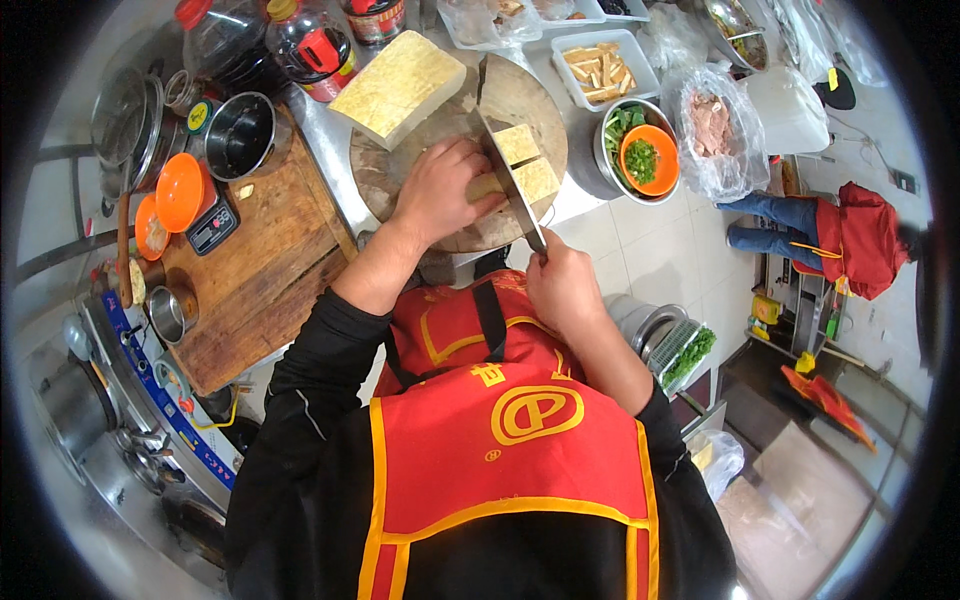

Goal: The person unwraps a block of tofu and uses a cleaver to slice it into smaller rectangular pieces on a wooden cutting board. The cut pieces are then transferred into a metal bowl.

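Note:
My right hand (566,281) grips the handle of a kitchen cleaver (510,172), whose blade stands nearly edge-on over a round wooden chopping block (469,225). My left hand (446,187) presses with bent fingers on a piece of tofu (486,186), just left of the blade. My fingers hide part of that piece. Right of the blade lie two cut tofu pieces, one farther off (517,144) and one nearer (537,180), a thin gap between them. A large yellow-skinned tofu block (401,86) rests at the chopping block's far left.
Right of the chopping block stands a steel pot (637,191) holding greens and an orange bowl (664,161). Behind it are a tub of cut strips (600,71) and bagged meat (711,124). At left, a wooden board (262,270) bears a digital scale (214,225). Another person (840,232) stands far right.

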Demonstrator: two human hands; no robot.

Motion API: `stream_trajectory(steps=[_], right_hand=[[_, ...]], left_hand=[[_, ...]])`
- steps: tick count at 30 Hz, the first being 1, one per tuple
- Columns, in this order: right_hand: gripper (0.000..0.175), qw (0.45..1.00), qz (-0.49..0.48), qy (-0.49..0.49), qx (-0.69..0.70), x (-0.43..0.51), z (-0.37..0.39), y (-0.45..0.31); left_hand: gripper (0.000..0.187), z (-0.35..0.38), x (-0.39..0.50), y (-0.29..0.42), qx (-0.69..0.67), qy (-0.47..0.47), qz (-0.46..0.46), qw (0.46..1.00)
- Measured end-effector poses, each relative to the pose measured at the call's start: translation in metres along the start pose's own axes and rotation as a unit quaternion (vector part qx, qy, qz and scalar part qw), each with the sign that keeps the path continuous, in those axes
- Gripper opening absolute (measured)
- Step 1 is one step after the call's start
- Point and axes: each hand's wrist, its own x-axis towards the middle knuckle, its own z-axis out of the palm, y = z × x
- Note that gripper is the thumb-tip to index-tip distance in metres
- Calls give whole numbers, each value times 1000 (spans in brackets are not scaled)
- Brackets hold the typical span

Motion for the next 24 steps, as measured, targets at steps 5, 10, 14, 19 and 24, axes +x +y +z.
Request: stream_trajectory(steps=[5, 10, 14, 19, 24], right_hand=[[42, 999, 14, -1, -29, -21, -20, -10], [42, 999, 11, -7, -37, -25, -22, -8], [43, 999, 16, -19, -33, -21, -22, -7], [42, 996, 64, -46, -50, -6, -13, -8], [33, 993, 60, -74, -71, 27, 11, 9]], left_hand=[[34, 3, 0, 0, 9, 16, -6, 1000], [34, 4, 3, -1, 23, 6, 14, 1000], [34, 4, 7, -1, 19, 7, 28, 999], [35, 2, 10, 2, 34, -5, 0, 999], [34, 0, 12, 1, 11, -34, -9, 999]])
